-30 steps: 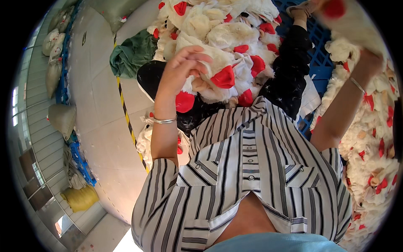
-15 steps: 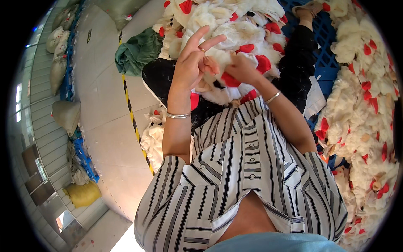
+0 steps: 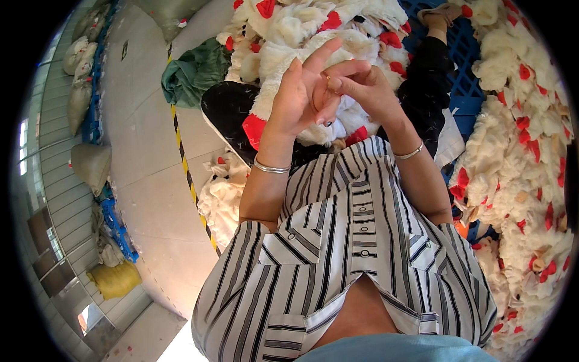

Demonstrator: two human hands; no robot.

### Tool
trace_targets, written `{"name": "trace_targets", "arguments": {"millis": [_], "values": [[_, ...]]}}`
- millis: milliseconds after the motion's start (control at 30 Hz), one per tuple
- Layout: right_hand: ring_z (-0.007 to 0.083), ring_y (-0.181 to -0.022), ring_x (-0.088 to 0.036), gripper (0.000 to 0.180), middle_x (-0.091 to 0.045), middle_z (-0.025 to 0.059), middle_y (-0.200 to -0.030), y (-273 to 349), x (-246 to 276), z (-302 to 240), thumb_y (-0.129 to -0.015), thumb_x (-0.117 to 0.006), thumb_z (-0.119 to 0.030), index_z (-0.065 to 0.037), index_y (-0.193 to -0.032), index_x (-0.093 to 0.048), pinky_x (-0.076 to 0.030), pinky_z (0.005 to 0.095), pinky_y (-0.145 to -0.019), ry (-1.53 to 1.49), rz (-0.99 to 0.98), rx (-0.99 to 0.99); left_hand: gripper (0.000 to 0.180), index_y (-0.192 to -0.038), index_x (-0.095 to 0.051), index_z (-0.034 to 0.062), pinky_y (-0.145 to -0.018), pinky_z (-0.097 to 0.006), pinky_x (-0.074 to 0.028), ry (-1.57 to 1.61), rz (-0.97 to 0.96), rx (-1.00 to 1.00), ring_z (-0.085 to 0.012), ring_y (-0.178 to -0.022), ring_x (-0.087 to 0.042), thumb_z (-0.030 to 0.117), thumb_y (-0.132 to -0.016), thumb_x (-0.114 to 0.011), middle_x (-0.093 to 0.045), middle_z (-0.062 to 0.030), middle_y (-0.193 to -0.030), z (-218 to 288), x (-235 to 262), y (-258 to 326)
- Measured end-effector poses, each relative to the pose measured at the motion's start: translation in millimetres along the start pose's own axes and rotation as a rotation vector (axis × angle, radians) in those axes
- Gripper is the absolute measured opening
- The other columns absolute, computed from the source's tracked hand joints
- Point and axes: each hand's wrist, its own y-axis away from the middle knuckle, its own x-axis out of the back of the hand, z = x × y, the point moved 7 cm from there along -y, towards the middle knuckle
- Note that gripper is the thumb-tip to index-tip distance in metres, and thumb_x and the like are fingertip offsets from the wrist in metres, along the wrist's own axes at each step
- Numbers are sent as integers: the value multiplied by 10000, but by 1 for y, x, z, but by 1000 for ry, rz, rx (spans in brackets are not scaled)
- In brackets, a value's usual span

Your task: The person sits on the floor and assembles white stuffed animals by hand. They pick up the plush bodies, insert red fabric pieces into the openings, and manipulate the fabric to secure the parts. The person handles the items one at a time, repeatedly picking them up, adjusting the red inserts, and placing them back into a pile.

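Over the white plush pile my left hand [image 3: 297, 99] is held up, its thumb and a finger stretched out and other fingers partly bent. My right hand [image 3: 375, 90] meets it from the right. Its thumb and fingers close together at a left finger, beside a thin gold-coloured ring [image 3: 329, 78]. Whether a small thing is pinched there I cannot make out. A small dark spot shows by the lower left fingertips. Beneath the hands lie white plush pieces [image 3: 353, 117] with red parts [image 3: 254, 130], heaped on my lap.
More white-and-red plush pieces [image 3: 518, 175] fill the right side, beside blue plastic crates [image 3: 467, 78]. At the left are a green cloth [image 3: 196, 71], yellow-black floor tape [image 3: 186, 157], a yellow sack [image 3: 114, 279] and a pale sack [image 3: 91, 166]. A black shoe [image 3: 226, 111] juts out nearby.
My right hand has risen from the plush pile to my left hand, and the two now touch. My left hand has shifted right and slightly down.
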Motion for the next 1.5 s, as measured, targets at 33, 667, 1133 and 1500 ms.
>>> {"name": "trace_targets", "arguments": {"millis": [33,667,1133,1500], "values": [[84,-776,-606,240,-683,27,-840,0,0,-2,-863,-716,-211,-5,-984,-690,-493,238,-675,22,38,-3,800,-1519,-166,118,-468,-223,-435,-32,1,8,-101,-432,-454,656,-932,-249,-357,-328,-1429,-1,-2,1],[117,-866,-616,87,-649,44,-967,5,2,4,-844,-685,-42,22,-901,-670,-509,247,-728,-93,-23,-42,910,-1509,-170,66,-515,-256,-475,-13,-15,35,-121,-448,-468,733,-892,-221,-371,-320,-1419,-10,-3,0],[95,-778,-621,83,-660,31,-836,9,4,0,-827,-691,-76,-1,-857,-676,-507,238,-686,18,49,-32,927,-1467,-268,5,-470,-202,-433,-67,-49,57,-121,-459,-498,732,-896,-204,-421,-291,-1398,-13,-2,0],[114,-765,-636,123,-679,53,-826,10,5,3,-839,-687,-101,10,-892,-685,-514,244,-701,-7,34,-81,908,-1444,-311,-9,-489,-204,-453,-200,-40,56,-111,-493,-533,713,-908,-194,-446,-253,-1397,-15,-2,2]]}}
